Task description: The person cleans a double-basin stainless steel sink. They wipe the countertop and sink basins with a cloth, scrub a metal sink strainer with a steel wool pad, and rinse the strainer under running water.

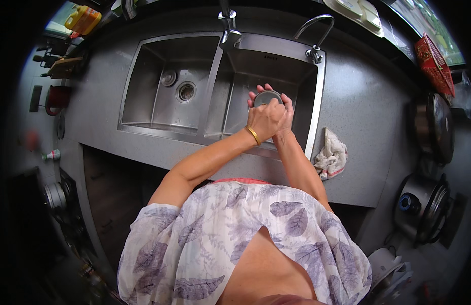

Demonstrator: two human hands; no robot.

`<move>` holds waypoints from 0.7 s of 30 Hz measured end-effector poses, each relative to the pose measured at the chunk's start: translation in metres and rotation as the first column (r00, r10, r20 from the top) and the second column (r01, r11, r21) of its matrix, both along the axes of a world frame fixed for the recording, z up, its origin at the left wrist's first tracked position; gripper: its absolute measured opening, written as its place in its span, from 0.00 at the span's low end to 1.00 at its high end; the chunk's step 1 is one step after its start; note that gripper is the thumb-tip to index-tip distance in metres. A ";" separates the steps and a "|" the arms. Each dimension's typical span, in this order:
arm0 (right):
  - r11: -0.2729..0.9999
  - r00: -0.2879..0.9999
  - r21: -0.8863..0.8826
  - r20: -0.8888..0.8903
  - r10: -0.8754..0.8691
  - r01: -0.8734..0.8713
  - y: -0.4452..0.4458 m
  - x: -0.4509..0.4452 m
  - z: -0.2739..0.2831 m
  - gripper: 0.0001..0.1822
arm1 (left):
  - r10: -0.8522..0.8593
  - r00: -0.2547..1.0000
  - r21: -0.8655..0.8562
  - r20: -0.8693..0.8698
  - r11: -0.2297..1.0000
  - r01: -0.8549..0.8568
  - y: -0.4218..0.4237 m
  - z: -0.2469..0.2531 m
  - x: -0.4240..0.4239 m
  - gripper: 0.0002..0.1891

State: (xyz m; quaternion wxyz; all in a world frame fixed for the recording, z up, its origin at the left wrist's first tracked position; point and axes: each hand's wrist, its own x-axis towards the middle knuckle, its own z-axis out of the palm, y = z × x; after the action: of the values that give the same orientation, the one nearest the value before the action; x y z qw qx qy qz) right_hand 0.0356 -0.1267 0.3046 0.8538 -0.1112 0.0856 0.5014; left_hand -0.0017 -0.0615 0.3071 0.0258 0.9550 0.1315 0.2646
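Above the right basin of a stainless steel double sink, my right hand is palm up, its fingers and thumb around a small round dark-grey object, perhaps a lid or shallow dish. My left hand, with a gold bracelet at the wrist, lies over it with curled fingers against the object's near side. Whether the left fingers pinch anything is hidden. In the left basin, a round metal drain stopper lies beside the drain. A crumpled white cloth rests on the counter, right of the sink.
Behind the basins stand a main faucet and a thin curved tap. A red plastic basket, a lidded pan and an electric cooker are at the right. To the left are a red mug and a yellow jug.
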 end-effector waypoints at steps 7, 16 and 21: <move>0.996 0.994 -0.082 -0.109 0.009 -0.018 0.000 -0.006 0.001 0.21 | 0.091 0.988 -0.361 -0.121 0.924 -0.129 0.049 0.016 0.013 0.11; 0.998 0.991 0.054 -0.130 0.036 -0.029 -0.006 -0.002 0.011 0.25 | 0.350 0.922 -0.882 0.168 0.470 -0.017 0.077 0.012 -0.017 0.09; 0.997 0.987 0.069 -0.155 0.036 -0.026 -0.001 -0.002 -0.005 0.24 | -0.007 0.996 -0.553 0.090 0.831 0.056 0.013 0.024 -0.034 0.08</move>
State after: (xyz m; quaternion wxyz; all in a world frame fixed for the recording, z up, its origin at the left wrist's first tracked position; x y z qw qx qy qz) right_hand 0.0338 -0.1277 0.2999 0.8398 -0.0445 0.1336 0.5243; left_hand -0.0359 -0.0486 0.3311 0.3113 0.8966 0.1856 0.2545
